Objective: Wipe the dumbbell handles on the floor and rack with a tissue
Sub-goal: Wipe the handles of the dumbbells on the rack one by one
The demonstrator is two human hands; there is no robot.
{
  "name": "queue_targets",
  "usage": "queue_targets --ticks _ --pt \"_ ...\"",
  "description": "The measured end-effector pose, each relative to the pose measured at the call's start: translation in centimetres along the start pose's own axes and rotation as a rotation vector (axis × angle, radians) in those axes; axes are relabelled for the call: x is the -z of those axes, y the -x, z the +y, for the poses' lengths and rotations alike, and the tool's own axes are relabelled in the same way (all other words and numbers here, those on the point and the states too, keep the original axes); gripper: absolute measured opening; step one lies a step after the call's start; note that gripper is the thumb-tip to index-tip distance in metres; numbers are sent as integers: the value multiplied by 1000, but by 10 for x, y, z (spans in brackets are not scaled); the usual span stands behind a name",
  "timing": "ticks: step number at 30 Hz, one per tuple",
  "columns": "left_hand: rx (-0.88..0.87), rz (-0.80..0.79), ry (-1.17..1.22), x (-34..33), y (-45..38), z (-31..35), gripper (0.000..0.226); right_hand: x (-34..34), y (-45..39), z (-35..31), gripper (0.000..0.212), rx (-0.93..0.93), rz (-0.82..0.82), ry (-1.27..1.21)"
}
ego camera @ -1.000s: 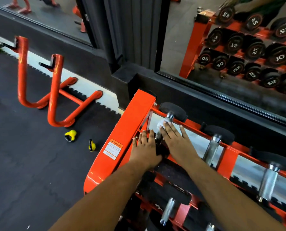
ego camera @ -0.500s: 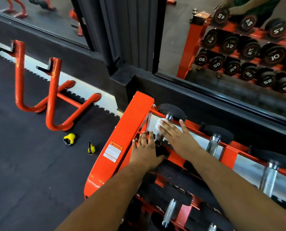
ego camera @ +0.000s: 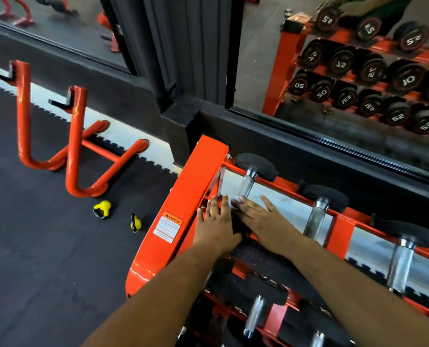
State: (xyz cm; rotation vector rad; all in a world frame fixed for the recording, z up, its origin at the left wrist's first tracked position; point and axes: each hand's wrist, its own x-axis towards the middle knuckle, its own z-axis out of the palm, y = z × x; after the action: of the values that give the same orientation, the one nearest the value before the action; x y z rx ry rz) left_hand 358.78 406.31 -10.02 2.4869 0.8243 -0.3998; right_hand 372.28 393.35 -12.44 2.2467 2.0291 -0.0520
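Both hands are lying flat-fingered: my right hand [ego camera: 261,219] is pressing the tissue [ego camera: 236,202] onto the dumbbell handle [ego camera: 246,187], whose length is running straight ahead; my left hand [ego camera: 214,225] is resting beside it.

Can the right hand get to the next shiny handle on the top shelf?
Probably yes. The right hand lies beside that next handle, and nothing sits between them on the rack.

a white tissue [ego camera: 235,202] lies against the knurled dumbbell handle [ego camera: 245,187] (leftmost, top tier) of the orange rack [ego camera: 183,196].
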Motion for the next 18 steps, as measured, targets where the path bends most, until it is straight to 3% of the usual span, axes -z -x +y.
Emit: queue_targets --ticks 3,6,9,14,18 --pt "0 4 -18 -2 -1 0 108 4 1 14 76 23 9 83" --pt "7 -10 -33 -1 -1 0 112 13 -16 17 82 -221 51 47" --pt "9 -31 -15 1 -2 -1 110 9 -22 -4 85 -394 43 -186" --pt "7 -26 -9 3 -1 0 105 -7 -7 -27 80 -359 91 -340" --pt "10 -32 -17 3 0 2 108 4 -34 -15 73 -542 156 -592"
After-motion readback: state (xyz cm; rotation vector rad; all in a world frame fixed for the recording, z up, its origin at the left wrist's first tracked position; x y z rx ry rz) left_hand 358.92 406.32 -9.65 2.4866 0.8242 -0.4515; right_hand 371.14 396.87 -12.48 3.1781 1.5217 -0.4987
